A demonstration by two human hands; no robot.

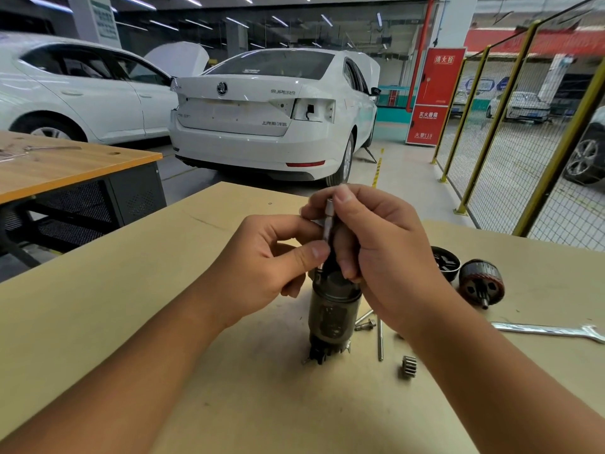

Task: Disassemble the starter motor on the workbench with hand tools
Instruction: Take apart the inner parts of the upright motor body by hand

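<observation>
Head camera looks down on a tan worktop (pixel 163 322) where a dark cylindrical motor housing (pixel 334 314) stands upright on its end, near the middle. Its open top faces up; what lies inside it is hidden by the hands, apart from a slim metal shaft (pixel 328 221) that rises from it between them. Left hand (pixel 262 260) pinches the lower part of that shaft with thumb and curled fingers (pixel 304 222). Right hand (pixel 376 244) has its fingers wrapped round the shaft higher up, thumb near the tip, with the lower fingers reaching the housing's rim. Just right of the housing lie a flanged bolt (pixel 365 326) and a long thin through-bolt (pixel 379 339), and nearer the viewer a small pinion gear (pixel 408 367). Farther right sit a black end cap (pixel 445 263), open side showing, and beside it an armature (pixel 481 286) lying with its short shaft toward the viewer. A flat open-ended wrench (pixel 550 330) lies at the right edge. Beyond the worktop stand a white sedan (pixel 262 126), another wooden bench (pixel 65 162) and a yellow mesh fence (pixel 491 126).
</observation>
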